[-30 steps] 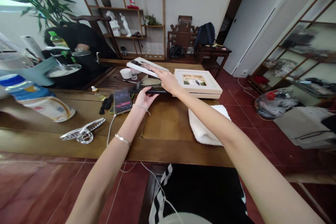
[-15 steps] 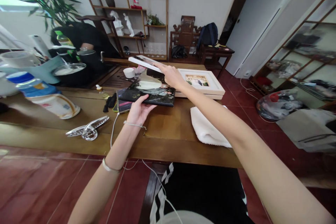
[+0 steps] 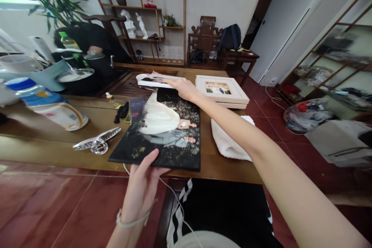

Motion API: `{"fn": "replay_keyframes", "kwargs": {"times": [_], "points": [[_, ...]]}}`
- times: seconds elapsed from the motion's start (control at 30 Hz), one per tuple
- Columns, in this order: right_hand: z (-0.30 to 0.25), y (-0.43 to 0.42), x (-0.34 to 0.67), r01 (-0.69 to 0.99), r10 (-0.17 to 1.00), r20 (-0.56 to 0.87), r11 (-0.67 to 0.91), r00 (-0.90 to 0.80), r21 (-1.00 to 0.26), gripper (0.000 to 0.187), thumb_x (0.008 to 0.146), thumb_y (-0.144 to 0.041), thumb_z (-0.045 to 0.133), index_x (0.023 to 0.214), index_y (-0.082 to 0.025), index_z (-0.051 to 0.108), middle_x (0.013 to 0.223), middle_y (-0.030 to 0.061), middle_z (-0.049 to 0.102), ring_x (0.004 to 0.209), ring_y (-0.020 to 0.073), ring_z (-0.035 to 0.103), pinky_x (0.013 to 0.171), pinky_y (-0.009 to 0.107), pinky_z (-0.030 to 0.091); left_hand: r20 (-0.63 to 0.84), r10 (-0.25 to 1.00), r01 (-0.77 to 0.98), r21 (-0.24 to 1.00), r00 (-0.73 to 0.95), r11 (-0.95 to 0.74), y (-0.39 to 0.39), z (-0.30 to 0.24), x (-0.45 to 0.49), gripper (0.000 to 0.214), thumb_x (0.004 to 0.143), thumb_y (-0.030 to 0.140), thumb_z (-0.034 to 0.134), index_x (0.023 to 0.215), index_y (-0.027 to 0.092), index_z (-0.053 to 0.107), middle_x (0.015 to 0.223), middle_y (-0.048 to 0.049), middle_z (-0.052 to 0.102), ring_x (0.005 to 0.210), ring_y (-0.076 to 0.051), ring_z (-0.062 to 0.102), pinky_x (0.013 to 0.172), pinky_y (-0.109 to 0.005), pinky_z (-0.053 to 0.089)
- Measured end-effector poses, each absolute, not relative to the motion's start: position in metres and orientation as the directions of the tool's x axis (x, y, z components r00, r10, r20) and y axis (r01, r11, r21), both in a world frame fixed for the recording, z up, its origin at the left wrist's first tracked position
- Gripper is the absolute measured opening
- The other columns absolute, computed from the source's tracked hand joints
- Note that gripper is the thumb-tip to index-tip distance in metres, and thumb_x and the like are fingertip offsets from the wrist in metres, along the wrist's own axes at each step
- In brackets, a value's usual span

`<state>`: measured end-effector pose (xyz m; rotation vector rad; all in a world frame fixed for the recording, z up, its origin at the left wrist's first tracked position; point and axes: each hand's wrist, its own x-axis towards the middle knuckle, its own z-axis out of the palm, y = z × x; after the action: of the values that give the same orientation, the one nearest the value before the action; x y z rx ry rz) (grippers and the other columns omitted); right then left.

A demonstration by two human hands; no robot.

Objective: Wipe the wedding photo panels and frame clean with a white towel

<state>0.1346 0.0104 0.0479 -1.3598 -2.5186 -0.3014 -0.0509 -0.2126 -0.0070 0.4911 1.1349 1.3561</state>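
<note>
My left hand (image 3: 145, 186) pinches the near edge of a dark wedding photo panel (image 3: 162, 130), thumb on top and fingers beneath. The panel shows a couple and a wide white dress, and its near edge overhangs the table front. Farther back, my right hand (image 3: 186, 90) grips a white-edged picture frame (image 3: 152, 82), whose picture is mostly hidden by the low angle. Right of that hand, a thick white frame (image 3: 222, 91) with a small wedding photo lies on the table. A folded white towel (image 3: 231, 139) is under my right forearm.
On the left are a silver hair clip (image 3: 99, 141), a white-and-blue bottle (image 3: 49, 104), a small dropper bottle (image 3: 110, 99) and a dark pot (image 3: 75, 77). A person in black (image 3: 87, 42) sits across the table. A white cable (image 3: 174, 197) hangs off the front edge.
My left hand has drawn the dark photo panel toward me and tilted it so its picture shows more fully. The white-edged frame in my right hand has dropped lower and lies flatter.
</note>
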Motion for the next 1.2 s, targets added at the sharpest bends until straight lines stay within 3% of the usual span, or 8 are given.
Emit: {"fn": "replay_keyframes", "kwargs": {"times": [0.17,0.23,0.37,0.47,0.57,0.73,0.87,1.2], "points": [[0.026,0.021,0.128,0.830,0.776,0.314,0.550,-0.548,0.089,0.072,0.082,0.005,0.036,0.144,-0.031,0.032,0.143,-0.0007,0.049,0.121,0.0208,0.053,0.094,0.037,0.047,-0.395,0.904,-0.427,0.855,-0.164,0.296,-0.259,-0.042,-0.057,0.025,0.065,0.026,0.078,0.080,0.045,0.070,0.114,0.0102,0.067,0.122,-0.024,0.055,0.071,-0.027,0.063],[0.019,0.022,0.128,0.836,0.785,0.295,0.537,-0.545,0.114,0.071,0.084,0.004,0.036,0.144,-0.033,0.031,0.144,-0.0010,0.047,0.119,0.0206,0.054,0.093,0.037,0.047,-0.378,0.909,-0.377,0.879,-0.176,0.293,-0.272,-0.055,-0.057,0.014,0.067,0.032,0.077,0.072,0.044,0.070,0.114,0.0089,0.068,0.125,-0.026,0.052,0.077,-0.030,0.062],[0.009,0.022,0.131,0.850,0.814,0.245,0.501,-0.527,0.166,0.067,0.087,0.003,0.031,0.145,-0.029,0.031,0.147,0.0073,0.043,0.121,0.0254,0.052,0.093,0.045,0.047,-0.427,0.903,-0.310,0.866,-0.048,0.393,-0.284,-0.065,-0.054,0.015,0.068,0.031,0.077,0.074,0.043,0.071,0.111,0.0063,0.069,0.129,-0.026,0.049,0.088,-0.030,0.059],[0.002,0.024,0.134,0.849,0.828,0.196,0.497,-0.526,0.180,0.065,0.086,0.004,0.030,0.144,-0.026,0.034,0.148,0.0127,0.039,0.126,0.0301,0.047,0.096,0.054,0.043,-0.519,0.853,-0.455,0.773,-0.053,0.443,-0.285,-0.059,-0.046,0.039,0.067,0.027,0.078,0.101,0.043,0.068,0.112,0.0038,0.069,0.116,-0.026,0.060,0.081,-0.030,0.061],[-0.003,0.027,0.136,0.851,0.846,0.127,0.495,-0.518,0.177,0.070,0.084,0.006,0.032,0.145,-0.030,0.033,0.152,0.0110,0.033,0.133,0.0322,0.039,0.100,0.060,0.037,-0.545,0.829,-0.582,0.717,-0.127,0.383,-0.288,-0.053,-0.035,0.062,0.066,0.021,0.078,0.124,0.030,0.058,0.113,-0.0062,0.069,0.094,-0.024,0.070,0.070,-0.027,0.063],[-0.006,0.033,0.128,0.878,0.885,-0.001,0.463,-0.466,0.123,0.083,0.076,0.008,0.047,0.146,-0.034,0.030,0.156,0.0089,0.024,0.137,0.0393,0.028,0.102,0.068,0.029,-0.549,0.819,-0.625,0.701,-0.165,0.343,-0.293,-0.051,-0.027,0.059,0.067,0.014,0.076,0.122,0.026,0.058,0.107,-0.0075,0.071,0.085,-0.021,0.072,0.062,-0.021,0.061],[-0.006,0.039,0.120,0.895,0.897,-0.074,0.440,-0.436,0.066,0.090,0.071,0.008,0.055,0.145,-0.037,0.030,0.157,0.0049,0.019,0.136,0.0418,0.028,0.102,0.066,0.033,-0.549,0.819,-0.598,0.718,-0.169,0.358,-0.291,-0.051,-0.029,0.051,0.070,0.010,0.071,0.118,0.024,0.060,0.105,-0.0042,0.072,0.087,-0.020,0.072,0.063,-0.021,0.061],[-0.012,0.044,0.130,0.935,0.927,-0.121,0.356,-0.354,-0.005,0.092,0.070,0.000,0.066,0.148,-0.028,0.026,0.157,0.0131,0.016,0.135,0.0424,0.030,0.101,0.061,0.036,-0.549,0.827,-0.621,0.692,-0.120,0.369,-0.288,-0.053,-0.029,0.053,0.072,0.012,0.069,0.122,0.024,0.057,0.107,-0.0041,0.072,0.089,-0.019,0.071,0.066,-0.022,0.060]]}}
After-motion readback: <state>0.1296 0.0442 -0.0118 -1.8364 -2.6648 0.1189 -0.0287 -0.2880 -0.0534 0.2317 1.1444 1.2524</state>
